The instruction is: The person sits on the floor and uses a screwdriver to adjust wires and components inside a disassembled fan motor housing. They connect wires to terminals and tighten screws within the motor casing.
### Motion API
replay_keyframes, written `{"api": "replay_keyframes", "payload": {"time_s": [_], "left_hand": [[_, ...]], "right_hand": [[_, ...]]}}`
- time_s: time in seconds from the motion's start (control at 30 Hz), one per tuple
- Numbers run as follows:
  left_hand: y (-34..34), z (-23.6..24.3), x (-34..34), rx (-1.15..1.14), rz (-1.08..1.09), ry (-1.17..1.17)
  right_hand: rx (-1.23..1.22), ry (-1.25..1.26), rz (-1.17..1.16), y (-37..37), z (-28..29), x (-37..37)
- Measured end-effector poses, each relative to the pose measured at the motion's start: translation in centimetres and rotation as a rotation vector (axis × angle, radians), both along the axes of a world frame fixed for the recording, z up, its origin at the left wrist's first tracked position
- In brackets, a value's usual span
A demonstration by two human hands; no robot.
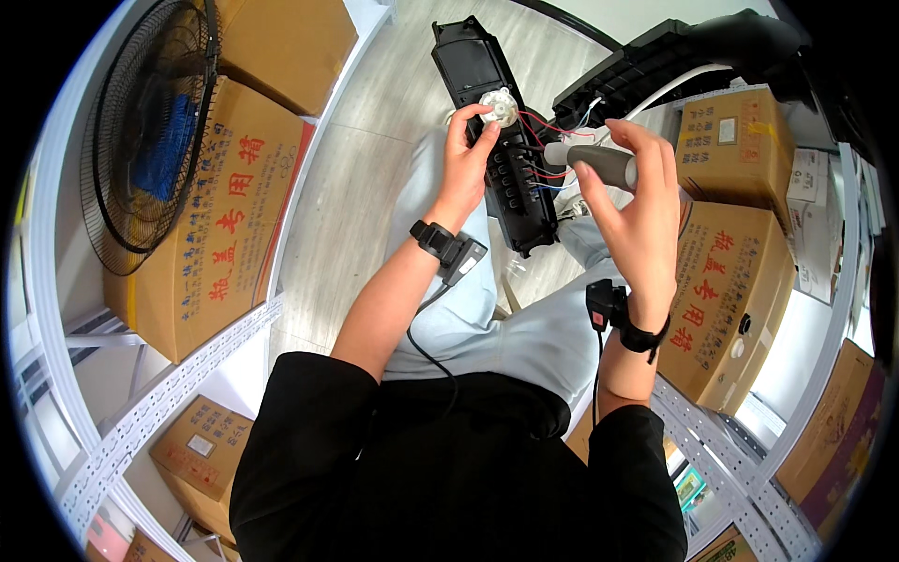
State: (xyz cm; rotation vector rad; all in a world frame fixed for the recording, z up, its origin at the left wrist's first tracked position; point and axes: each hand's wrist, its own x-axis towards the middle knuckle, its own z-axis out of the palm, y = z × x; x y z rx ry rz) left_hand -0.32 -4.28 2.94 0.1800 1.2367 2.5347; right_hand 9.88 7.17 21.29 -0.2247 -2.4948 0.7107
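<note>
My left hand (465,155) pinches a round white plastic part (501,109) between thumb and fingers, over the upper half of a long black plastic housing (468,58). Thin red wires (552,125) run from that part toward the right. In my right hand (646,192), thumb and fingers grip a thick grey handle-shaped tool (604,166) with a pale rounded end pointing left at the housing; its working tip cannot be made out. The housing lies tilted between my knees, a row of black buttons (507,180) and red and blue wires along its lower half.
A large black plastic assembly (627,75) with a white cable (676,82) stands beyond my right hand. Shelves with cardboard boxes flank me: a box (220,206) and a black fan grille (150,131) on the left, another box (721,290) on the right. Black cords hang from both wrist devices.
</note>
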Motion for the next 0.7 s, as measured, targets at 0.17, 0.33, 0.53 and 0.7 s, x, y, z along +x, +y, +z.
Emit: {"api": "replay_keyframes", "payload": {"time_s": [0.17, 0.33, 0.53, 0.7], "left_hand": [[-0.1, 0.3, 0.1, 0.001, 0.003, 0.002], [0.1, -0.6, 0.0, -0.033, 0.000, 0.013], [0.0, -0.1, 0.0, -0.013, 0.007, 0.017], [0.1, -0.2, 0.1, -0.029, -0.024, 0.017]], "right_hand": [[-0.074, -0.180, -0.074, -0.8, 0.7, 0.4], [0.036, -0.223, -0.115, -0.4, 1.0, 0.1], [-0.089, -0.124, 0.109, 0.2, 0.4, 0.4], [0.077, -0.264, -0.188, 0.3, 0.5, -0.2]]}}
